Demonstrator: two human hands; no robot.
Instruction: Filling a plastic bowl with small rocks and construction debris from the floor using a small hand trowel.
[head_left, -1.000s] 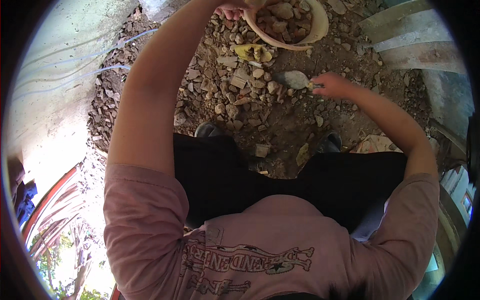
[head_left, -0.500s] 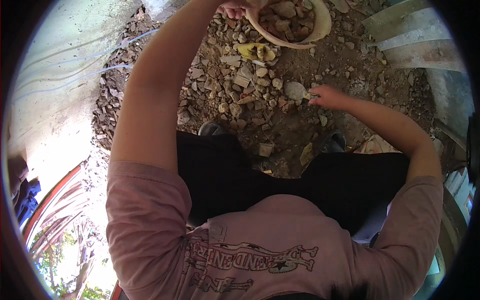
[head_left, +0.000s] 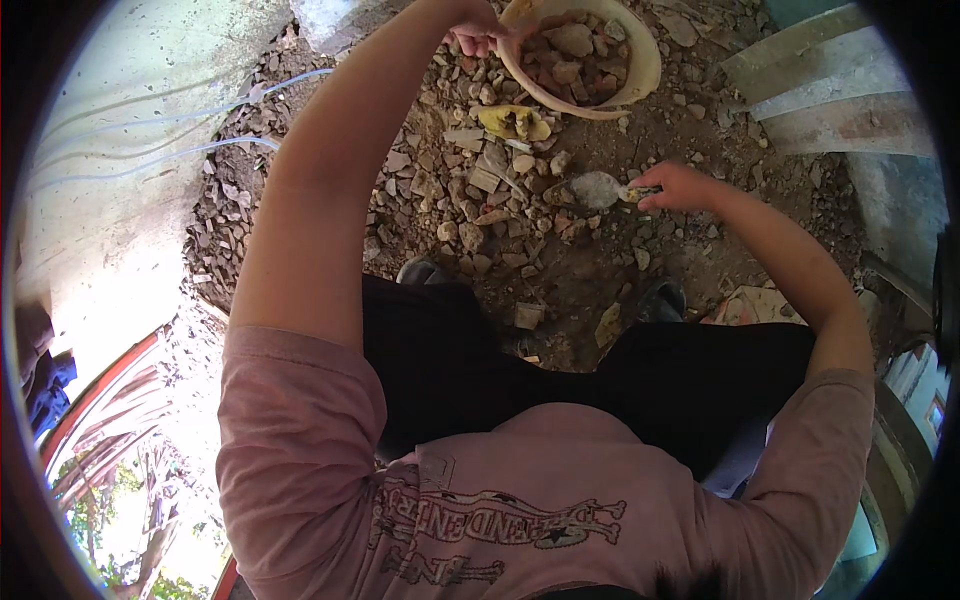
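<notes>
At the far side, my left hand [head_left: 474, 33] grips the left rim of a pale round bucket [head_left: 648, 75]. Chunks of rubble [head_left: 572, 72] lie inside it. My right hand [head_left: 684, 187] is closed around the handle of a trowel [head_left: 597, 189], whose grey blade points left, low over the broken stones. Just left of the blade, stones and dirt spread across the ground; whether the blade carries any is hard to make out. A crumpled yellow piece [head_left: 514, 122] lies among the rubble between the bucket and the trowel.
Loose rubble [head_left: 440, 190] covers the ground ahead of my feet. A pale wall [head_left: 130, 130] with thin hoses [head_left: 225, 143] stands at left. Curved grey sheets [head_left: 840, 100] lean at far right. My shoes [head_left: 662, 300] rest at the near edge of the rubble.
The bucket now shows more of its opening and sits slightly nearer, with my left hand still at its rim. My right hand has moved a little right with the trowel.
</notes>
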